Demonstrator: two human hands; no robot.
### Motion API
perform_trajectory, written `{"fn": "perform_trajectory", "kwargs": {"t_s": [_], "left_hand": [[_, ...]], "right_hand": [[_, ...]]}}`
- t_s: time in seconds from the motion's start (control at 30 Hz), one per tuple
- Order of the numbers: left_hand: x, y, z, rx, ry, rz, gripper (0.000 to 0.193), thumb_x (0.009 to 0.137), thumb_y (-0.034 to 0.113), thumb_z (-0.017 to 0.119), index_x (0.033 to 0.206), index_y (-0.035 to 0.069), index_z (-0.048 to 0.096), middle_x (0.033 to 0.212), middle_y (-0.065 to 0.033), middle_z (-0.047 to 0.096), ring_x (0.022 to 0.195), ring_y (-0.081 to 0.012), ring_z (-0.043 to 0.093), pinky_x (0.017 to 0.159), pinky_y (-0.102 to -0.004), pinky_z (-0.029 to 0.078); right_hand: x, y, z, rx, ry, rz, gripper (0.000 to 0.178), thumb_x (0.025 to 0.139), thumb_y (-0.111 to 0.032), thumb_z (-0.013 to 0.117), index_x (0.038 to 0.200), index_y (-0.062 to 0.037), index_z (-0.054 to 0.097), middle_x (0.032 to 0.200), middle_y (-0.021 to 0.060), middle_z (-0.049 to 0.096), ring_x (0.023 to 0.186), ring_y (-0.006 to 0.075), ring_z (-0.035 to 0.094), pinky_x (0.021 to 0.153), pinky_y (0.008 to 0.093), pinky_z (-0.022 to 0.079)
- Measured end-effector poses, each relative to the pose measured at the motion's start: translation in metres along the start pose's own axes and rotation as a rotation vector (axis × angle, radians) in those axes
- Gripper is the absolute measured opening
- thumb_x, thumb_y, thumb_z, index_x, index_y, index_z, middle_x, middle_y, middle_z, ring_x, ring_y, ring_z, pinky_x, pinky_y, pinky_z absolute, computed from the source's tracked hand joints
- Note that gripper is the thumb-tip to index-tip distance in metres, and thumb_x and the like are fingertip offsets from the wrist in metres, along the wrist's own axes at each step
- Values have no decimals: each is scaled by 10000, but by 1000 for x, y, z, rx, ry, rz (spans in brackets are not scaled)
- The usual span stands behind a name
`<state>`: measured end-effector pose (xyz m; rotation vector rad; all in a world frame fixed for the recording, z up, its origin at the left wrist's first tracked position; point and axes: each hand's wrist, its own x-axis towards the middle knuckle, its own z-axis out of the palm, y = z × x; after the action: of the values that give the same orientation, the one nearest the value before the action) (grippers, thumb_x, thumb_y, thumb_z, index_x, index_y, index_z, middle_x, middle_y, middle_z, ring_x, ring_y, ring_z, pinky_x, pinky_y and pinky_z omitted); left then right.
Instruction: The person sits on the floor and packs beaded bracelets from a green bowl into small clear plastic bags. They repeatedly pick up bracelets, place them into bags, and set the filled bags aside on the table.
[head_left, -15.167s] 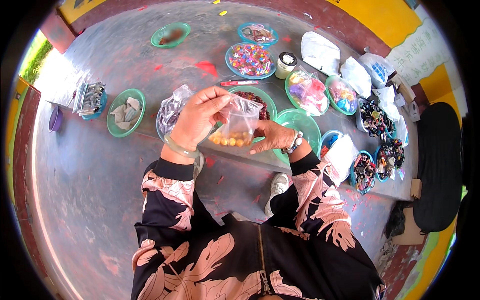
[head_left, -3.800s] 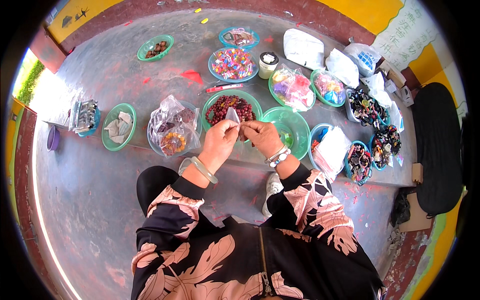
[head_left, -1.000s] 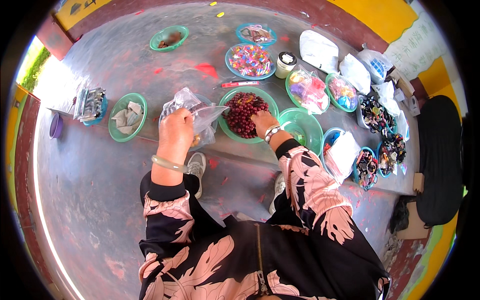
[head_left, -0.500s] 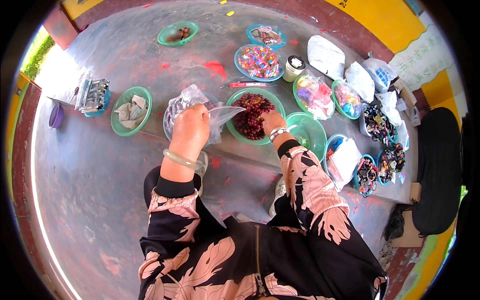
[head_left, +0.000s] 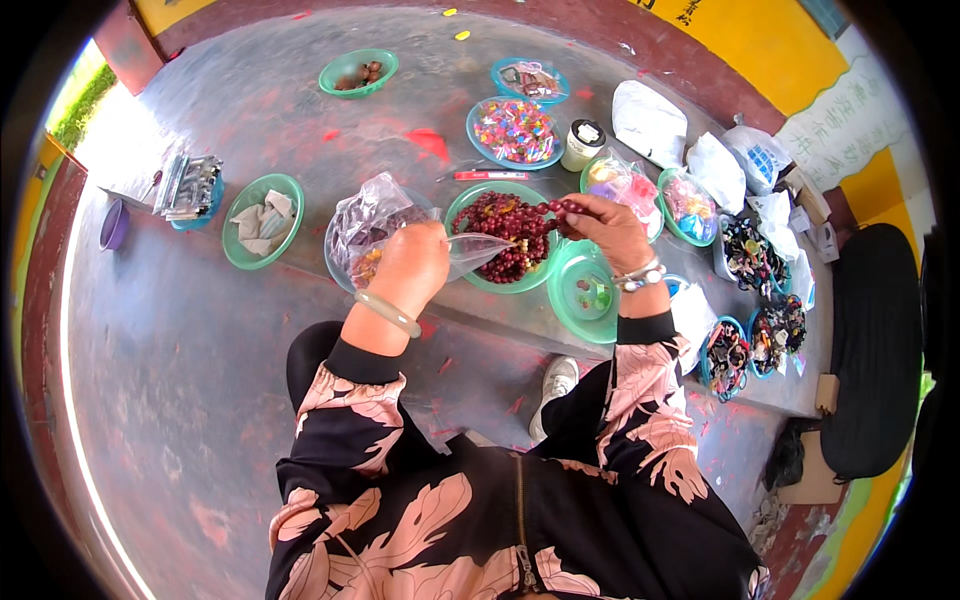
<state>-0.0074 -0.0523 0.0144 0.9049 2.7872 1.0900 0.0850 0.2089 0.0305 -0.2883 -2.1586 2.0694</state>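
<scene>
Both arms reach up from near the body, in black and pink sleeves (head_left: 655, 410), elbows bent and held a bit apart. A shoe (head_left: 558, 385) stands on the lower floor (head_left: 200, 400). Past it is the front edge of a raised gray step (head_left: 300, 130), and the bowls sit on top.

The left hand (head_left: 412, 262) has its back turned up. Its fingers are curled tight on a clear bag (head_left: 472, 256), which points right, over the green bowl (head_left: 542, 272) of red beads. The right hand (head_left: 612, 230) is up by that bowl's right rim, and its fingers pinch a string of dark red beads (head_left: 552, 212). The string runs down to the bead pile (head_left: 500, 225) in the bowl.

Close by on the right, another green bowl (head_left: 572, 318) sits near the edge, so room is tight there. On the left, a bowl with crinkly plastic bags (head_left: 375, 205) is right behind the left hand.

Farther back are a red packet (head_left: 493, 175) and a cup (head_left: 583, 148). A wide stretch of step lies between the packet and the far bowl of brown balls (head_left: 372, 72).
</scene>
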Motion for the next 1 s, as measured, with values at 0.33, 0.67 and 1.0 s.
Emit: {"fn": "perform_trajectory", "kwargs": {"t_s": [0.33,0.67,1.0], "left_hand": [[-2,17,28,-41,-107,51,97,769,95,578,768,7,617,730,-217,604,725,-396,594,650,-435,477],[0,22,30,-62,-113,150,110,776,119,591,768,10,605,732,-208,601,712,-396,590,629,-439,471],[-2,25,33,-117,-133,227,104,800,119,566,813,20,595,745,-219,590,732,-410,575,635,-451,459]], "right_hand": [[-23,-26,6,119,-204,-70,276,840,-35,608,1107,29,588,940,77,645,816,143,624,724,265,523],[-17,-11,0,-46,-277,11,258,827,-20,613,1084,-2,617,910,58,651,822,130,617,721,255,501],[-15,-8,20,-605,-375,-160,307,779,-64,635,1083,-29,613,929,65,659,842,118,600,749,262,476]]}}
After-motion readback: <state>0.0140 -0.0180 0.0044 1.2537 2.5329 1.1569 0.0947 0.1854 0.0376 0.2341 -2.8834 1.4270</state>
